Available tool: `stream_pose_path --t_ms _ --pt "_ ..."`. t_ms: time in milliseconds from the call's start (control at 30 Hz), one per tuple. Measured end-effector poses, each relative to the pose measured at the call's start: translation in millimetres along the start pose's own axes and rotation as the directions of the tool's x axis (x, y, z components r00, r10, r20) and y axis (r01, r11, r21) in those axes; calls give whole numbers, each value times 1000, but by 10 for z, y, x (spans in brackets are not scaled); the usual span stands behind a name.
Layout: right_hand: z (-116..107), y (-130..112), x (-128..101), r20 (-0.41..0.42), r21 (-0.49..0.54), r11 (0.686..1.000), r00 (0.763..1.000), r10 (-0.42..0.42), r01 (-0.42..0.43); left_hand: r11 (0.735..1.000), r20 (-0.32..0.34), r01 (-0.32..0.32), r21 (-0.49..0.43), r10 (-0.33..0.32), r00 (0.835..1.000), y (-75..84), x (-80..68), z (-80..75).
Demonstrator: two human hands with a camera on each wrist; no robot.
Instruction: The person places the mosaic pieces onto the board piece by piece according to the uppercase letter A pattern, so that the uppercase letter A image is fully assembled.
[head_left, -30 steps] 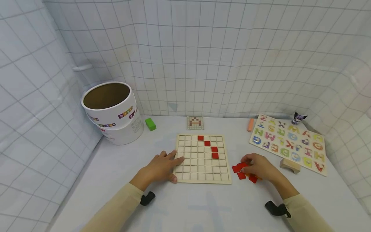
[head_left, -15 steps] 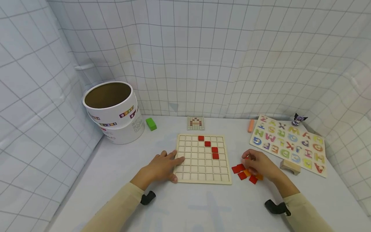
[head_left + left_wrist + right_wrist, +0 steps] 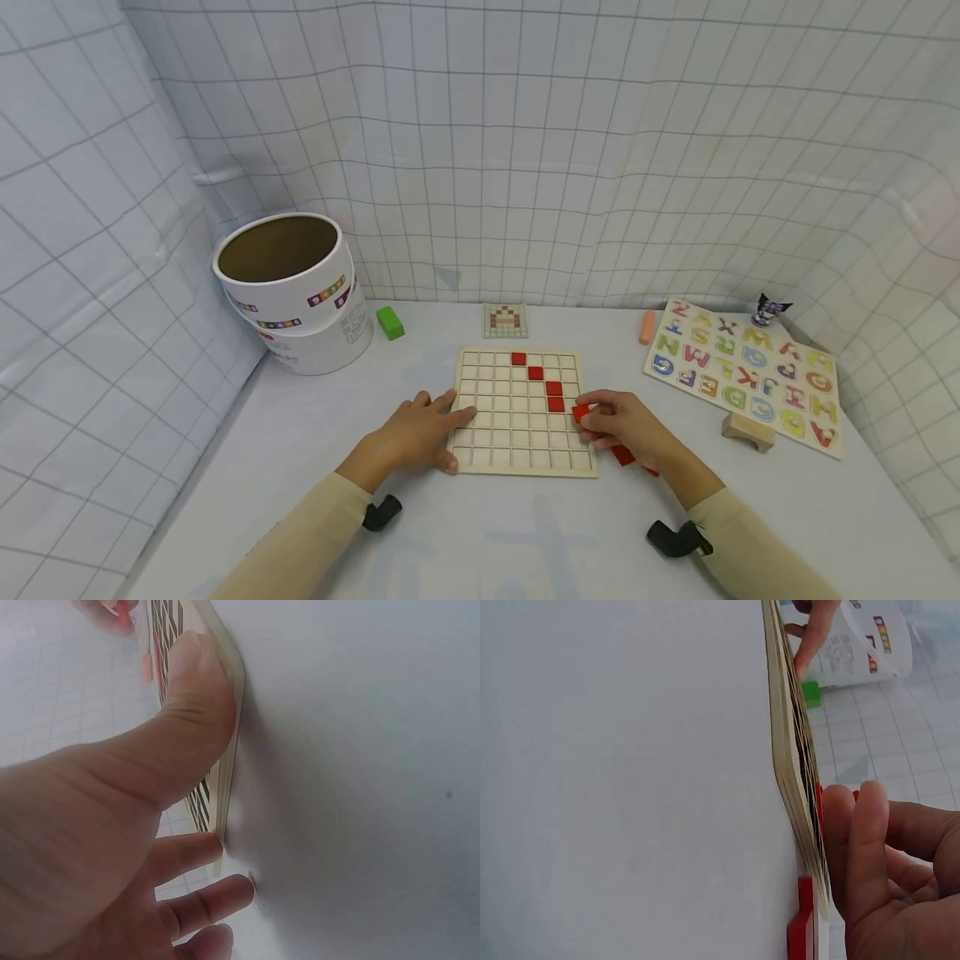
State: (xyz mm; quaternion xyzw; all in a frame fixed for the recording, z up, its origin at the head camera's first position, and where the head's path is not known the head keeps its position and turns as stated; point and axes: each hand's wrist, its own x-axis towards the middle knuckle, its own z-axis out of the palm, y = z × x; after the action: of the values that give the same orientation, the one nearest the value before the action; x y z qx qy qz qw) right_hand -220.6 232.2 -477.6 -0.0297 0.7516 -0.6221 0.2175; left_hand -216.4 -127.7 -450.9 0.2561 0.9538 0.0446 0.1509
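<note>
A wooden grid board (image 3: 522, 475) lies on the table with several red square tiles (image 3: 554, 404) set in its cells in a stepped line. My left hand (image 3: 417, 432) rests on its left side, index finger over the cells, thumb (image 3: 196, 690) on the front corner. Over the board's right edge, my right hand (image 3: 627, 427) pinches another red square tile (image 3: 581, 413) between thumb and fingers. Loose red tiles (image 3: 622, 455) lie just right of the board, partly hidden beneath that hand.
Behind the board lies a small pattern card (image 3: 506, 321). A white bucket (image 3: 322, 354) and green block (image 3: 390, 322) stand back left. To the right are an alphabet puzzle board (image 3: 738, 367), a wooden arch block (image 3: 748, 432), an orange stick (image 3: 647, 327) and a small figurine (image 3: 768, 311).
My right hand has moved left from the loose tile pile to the board's right edge, carrying a red tile. The left hand has stayed in place.
</note>
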Motion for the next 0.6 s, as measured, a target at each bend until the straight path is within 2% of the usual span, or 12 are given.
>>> stream_pose_path --t_ms 67,133,233,300,400,600 --pt "112 -45 48 -14 -87 996 1000 -7 6 1000 -1 -2 1 2 1000 -4 -4 0" --pt "222 -93 96 -41 -208 978 999 -26 17 1000 0 -4 0 4 1000 -6 -7 -3" --pt "354 -157 139 -80 -397 917 995 -65 28 1000 1 -3 -7 3 1000 -7 -8 -10" --pt "417 -185 151 -100 -486 874 992 -79 21 1000 2 -3 -12 3 1000 -8 -5 -11" --pt "467 -202 147 -120 -542 841 990 -79 1 1000 4 -4 -14 4 1000 -10 1 -4" --pt "481 -204 154 -127 -556 831 988 -83 -2 1000 11 -1 -9 1 1000 -6 13 -1"
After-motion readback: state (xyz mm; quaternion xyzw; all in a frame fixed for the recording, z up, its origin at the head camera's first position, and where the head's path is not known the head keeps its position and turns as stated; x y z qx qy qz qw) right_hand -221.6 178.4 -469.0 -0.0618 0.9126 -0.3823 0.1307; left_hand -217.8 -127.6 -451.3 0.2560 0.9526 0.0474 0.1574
